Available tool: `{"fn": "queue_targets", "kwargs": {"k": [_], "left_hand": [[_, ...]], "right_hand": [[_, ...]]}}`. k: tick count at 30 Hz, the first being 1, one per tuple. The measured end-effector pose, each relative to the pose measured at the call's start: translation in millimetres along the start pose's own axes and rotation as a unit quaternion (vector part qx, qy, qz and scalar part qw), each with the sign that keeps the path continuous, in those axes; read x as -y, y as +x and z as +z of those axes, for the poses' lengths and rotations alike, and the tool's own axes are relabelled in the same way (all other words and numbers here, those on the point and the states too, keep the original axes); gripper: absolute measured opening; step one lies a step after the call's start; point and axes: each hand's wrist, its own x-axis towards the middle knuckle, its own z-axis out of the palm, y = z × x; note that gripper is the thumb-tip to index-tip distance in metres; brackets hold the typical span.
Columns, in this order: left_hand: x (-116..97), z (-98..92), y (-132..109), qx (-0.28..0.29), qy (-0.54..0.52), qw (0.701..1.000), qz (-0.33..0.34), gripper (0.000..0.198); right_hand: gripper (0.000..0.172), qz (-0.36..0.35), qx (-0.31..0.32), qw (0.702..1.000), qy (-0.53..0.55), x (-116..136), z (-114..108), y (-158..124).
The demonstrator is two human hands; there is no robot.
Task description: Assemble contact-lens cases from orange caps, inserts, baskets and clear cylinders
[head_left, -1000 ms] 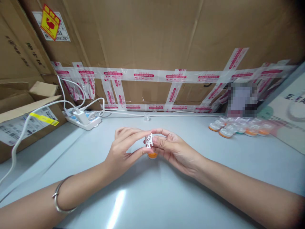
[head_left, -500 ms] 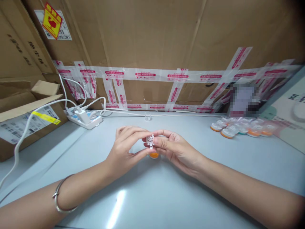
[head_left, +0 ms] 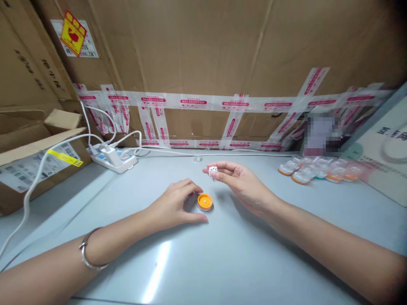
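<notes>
Between the thumb and fingers of my right hand [head_left: 237, 180] is a small white openwork plastic part [head_left: 213, 171], raised above the table. My left hand [head_left: 181, 203] is open, its thumb and fingers spread around the left side of a round orange cup-like base [head_left: 205, 202]. That base rests on the table with its hollow side up and a small pale spot at its centre. Whether my left fingertips touch its rim I cannot tell. A small clear plastic piece [head_left: 197, 156] stands farther back, near the cardboard.
A white power strip [head_left: 119, 161] with plugs and cables sits at the back left beside an open cardboard box [head_left: 41, 165]. Several clear-topped pieces with orange or teal bases [head_left: 302, 176] cluster at the right. A big taped carton [head_left: 197, 51] walls the back.
My hands have parted. The right has carried the white part up and slightly right; the left has let go of it and lowered to the orange base, now fully in sight.
</notes>
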Motion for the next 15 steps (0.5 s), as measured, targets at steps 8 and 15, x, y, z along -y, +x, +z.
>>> {"fn": "queue_targets", "kwargs": {"k": [8, 15], "left_hand": [[-2.5, 13.4, 5.1, -0.007, -0.01, 0.999, -0.031, 0.027], [-3.7, 13.9, 7.3, -0.002, -0.021, 0.999, -0.05, 0.029]], "right_hand": [[0.023, 0.02, 0.031, 0.987, -0.157, -18.0, -7.9, -14.9], [0.022, -0.038, 0.048, 0.974, -0.219, -21.0, -7.9, -16.6]]}}
